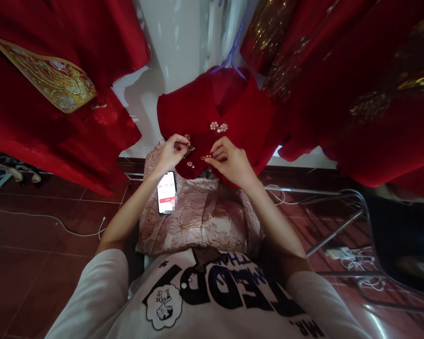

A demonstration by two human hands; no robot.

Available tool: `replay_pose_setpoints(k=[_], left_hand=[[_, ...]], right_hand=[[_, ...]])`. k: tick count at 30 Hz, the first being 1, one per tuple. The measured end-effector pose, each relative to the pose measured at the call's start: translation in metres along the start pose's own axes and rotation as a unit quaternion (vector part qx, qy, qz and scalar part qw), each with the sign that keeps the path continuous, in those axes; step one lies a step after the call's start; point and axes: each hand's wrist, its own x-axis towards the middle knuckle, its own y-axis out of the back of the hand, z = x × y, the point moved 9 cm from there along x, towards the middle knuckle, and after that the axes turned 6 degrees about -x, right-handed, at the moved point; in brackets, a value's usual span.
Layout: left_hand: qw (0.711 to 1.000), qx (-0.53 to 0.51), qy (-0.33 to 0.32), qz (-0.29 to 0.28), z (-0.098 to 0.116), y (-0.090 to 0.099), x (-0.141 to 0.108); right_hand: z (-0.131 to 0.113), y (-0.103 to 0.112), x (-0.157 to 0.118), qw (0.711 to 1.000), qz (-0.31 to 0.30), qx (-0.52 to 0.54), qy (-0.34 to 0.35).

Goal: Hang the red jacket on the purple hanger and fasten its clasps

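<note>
A red jacket (191, 106) hangs from a purple hanger (229, 63) in front of me, its lower part reaching my lap. Jewelled flower clasps (219, 126) join its two front edges below the neckline. At the left front edge, my left hand (174, 153) is closed in a pinch at another beaded flower ornament (190, 149); the fingertips partly hide it. One more flower ornament (191, 165) shows just below. My right hand (231, 162) pinches a small beaded loop fastener (206, 157) with a reddish-orange end, over the jacket front. The two hands are apart.
Pinkish brocade fabric (201, 216) covers my lap, with a lit phone (167, 193) lying on it. Red embroidered garments (120, 42) hang left and right. A metal-framed chair (365, 212) stands right, near coiled white cables (360, 259). A white cord (56, 219) crosses the tiled floor.
</note>
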Motion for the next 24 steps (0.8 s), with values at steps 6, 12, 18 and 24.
replay_pose_setpoints(k=[6, 12, 18, 24], left_hand=[[1.000, -0.006, 0.007, -0.010, -0.021, -0.005, 0.008], [0.999, -0.045, 0.016, 0.011, -0.025, -0.002, 0.012], [0.997, -0.078, 0.022, 0.018, -0.019, -0.004, 0.012], [0.996, -0.067, 0.006, 0.066, -0.016, 0.002, 0.011]], right_hand=[[0.013, -0.019, 0.028, 0.998, 0.057, 0.034, 0.021], [0.023, -0.040, 0.055, 0.996, 0.072, -0.004, 0.045], [0.028, -0.047, 0.060, 0.994, 0.092, -0.036, 0.047], [0.027, -0.049, 0.058, 0.994, 0.090, -0.047, 0.041]])
